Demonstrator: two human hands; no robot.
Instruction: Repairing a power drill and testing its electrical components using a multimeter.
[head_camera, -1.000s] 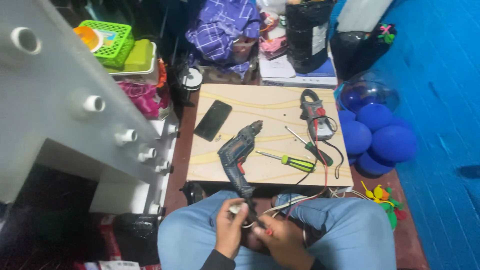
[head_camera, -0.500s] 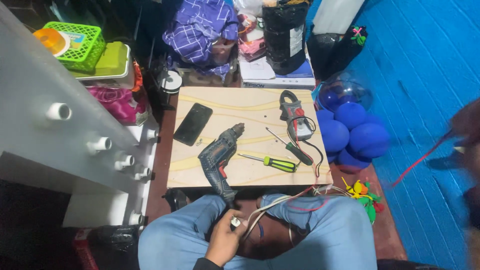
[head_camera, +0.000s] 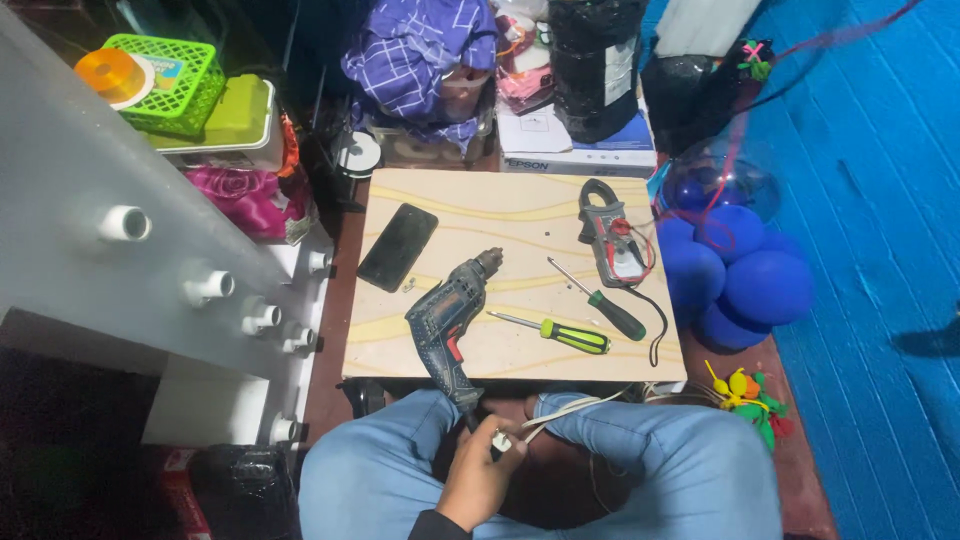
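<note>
Between my knees, my left hand (head_camera: 480, 478) is curled shut around the end of a white cable (head_camera: 555, 415), fingers folded over a small pale connector; the cable runs up and to the right from the fist, across my right thigh. I cannot see my right hand anywhere in the view, so I cannot say what it is doing. Just above the left hand, the grip of a blue-grey electric drill (head_camera: 447, 325) hangs over the near edge of a light wooden board (head_camera: 500, 215), its chuck pointing away and to the right. Right of the drill on the board lie a screwdriver with a green-and-yellow handle (head_camera: 560, 333) and, just beyond it, a second screwdriver with a dark green handle (head_camera: 600, 300), both slanted. Farther from the hand, at the board's right side, rests a grey clamp meter (head_camera: 610, 235) with red and black leads trailing toward me. A black phone (head_camera: 397, 246) lies face up at the board's far left. Well to the right of the board sits a cluster of blue balloons (head_camera: 735, 270). Far to the left stands a white panel (head_camera: 110, 210) studded with short white pipe stubs
</note>
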